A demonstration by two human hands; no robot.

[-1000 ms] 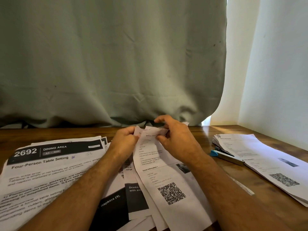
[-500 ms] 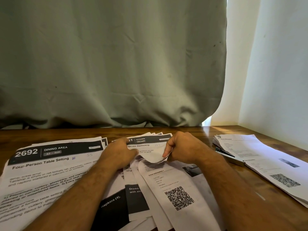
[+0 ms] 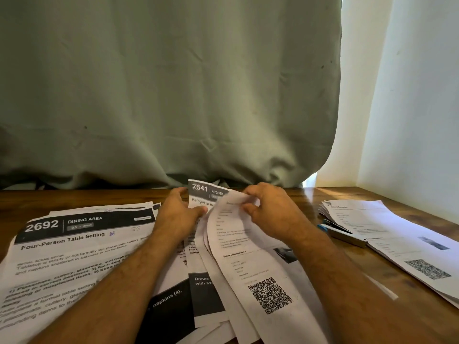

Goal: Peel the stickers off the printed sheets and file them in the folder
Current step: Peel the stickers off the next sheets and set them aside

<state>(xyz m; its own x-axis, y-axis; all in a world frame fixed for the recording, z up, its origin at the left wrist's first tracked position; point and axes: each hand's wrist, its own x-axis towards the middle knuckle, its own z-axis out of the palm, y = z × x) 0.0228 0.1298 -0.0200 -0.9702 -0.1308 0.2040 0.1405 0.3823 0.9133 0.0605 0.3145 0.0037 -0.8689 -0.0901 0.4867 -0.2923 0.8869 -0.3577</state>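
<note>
A bundle of printed sheets lies in front of me on the wooden table (image 3: 310,194). My left hand (image 3: 177,214) grips the upper left edge of the kitchen sheet (image 3: 206,193), headed 2641, whose top stands lifted. My right hand (image 3: 269,209) pinches the top edge of the QR-code sheet (image 3: 250,264) and curls it away from the kitchen sheet. No loose sticker can be made out. A large sheet headed 2692 Dining Area (image 3: 74,244) lies at the left.
A second stack of printed sheets (image 3: 402,239) lies at the right, with a blue and black stapler (image 3: 340,232) on its near edge. A green curtain (image 3: 173,95) hangs behind the table and a white wall (image 3: 422,120) stands at the right.
Both hands rose again from the low position of half a second ago. The kitchen sheet's top now stands up, and the QR-code sheet's top is curled away from it to the right.
</note>
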